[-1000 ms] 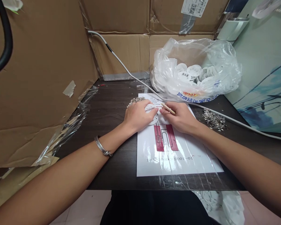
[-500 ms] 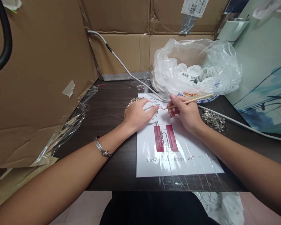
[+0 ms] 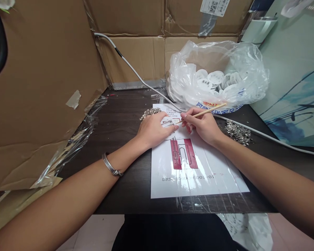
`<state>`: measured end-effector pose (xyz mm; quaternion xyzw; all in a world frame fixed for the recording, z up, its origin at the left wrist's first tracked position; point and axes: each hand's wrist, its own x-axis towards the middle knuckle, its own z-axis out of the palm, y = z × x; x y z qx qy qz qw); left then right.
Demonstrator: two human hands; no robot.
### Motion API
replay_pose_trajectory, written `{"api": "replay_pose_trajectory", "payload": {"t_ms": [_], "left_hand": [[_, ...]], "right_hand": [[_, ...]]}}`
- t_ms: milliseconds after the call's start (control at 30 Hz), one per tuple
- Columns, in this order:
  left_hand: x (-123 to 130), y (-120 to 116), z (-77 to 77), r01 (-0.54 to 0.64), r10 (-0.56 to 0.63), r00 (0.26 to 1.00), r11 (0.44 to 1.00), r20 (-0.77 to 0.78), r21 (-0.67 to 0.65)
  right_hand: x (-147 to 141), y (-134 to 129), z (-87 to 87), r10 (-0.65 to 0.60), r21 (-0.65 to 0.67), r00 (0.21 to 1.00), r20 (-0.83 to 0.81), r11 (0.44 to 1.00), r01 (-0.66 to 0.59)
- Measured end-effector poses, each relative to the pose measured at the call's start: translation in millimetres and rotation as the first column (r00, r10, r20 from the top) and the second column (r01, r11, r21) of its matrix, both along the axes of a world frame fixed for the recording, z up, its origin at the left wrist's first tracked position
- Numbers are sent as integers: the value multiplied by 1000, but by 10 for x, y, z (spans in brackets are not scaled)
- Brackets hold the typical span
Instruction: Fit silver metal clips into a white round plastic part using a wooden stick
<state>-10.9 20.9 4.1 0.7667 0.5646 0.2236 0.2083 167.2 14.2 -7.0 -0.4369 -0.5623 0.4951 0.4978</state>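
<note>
Two hands were there, a left hand [image 3: 155,129] with one white disc [image 3: 166,120] and a right hand [image 3: 204,126] with one stick [image 3: 210,109], plus one bracelet [image 3: 110,165]. One paper sheet [image 3: 167,190] bore two red blocks [image 3: 191,153]. Two heaps of metal pieces lay out, a left heap [image 3: 149,113] and a right heap [image 3: 238,133], their pieces too tiny to count. One plastic bag [image 3: 258,78] on the desk [image 3: 117,122] held many discs [image 3: 216,77], too overlapped to number. One mug [image 3: 258,31], one label [image 3: 215,7], one grey cable [image 3: 135,71] and one black tube [image 3: 2,42] also showed.
</note>
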Motion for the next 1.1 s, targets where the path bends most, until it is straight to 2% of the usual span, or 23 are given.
{"api": "replay_pose_trajectory", "payload": {"t_ms": [433,767,967,1100], "left_hand": [[11,-26,25,12,-12,998,1000,-60,-1],[0,-19,3,15,-15,999,1000,-47,6],[6,-16,-7,15,-14,999,1000,-45,19],[6,-18,-1,20,-19,999,1000,-48,8]], "right_hand": [[-22,-40,14,42,11,994,98,999,-44],[-14,-47,-5,33,69,985,171,997,-45],[-10,-52,-2,-9,148,978,208,989,-22],[-9,-50,-11,-1,140,974,228,990,-31]]}}
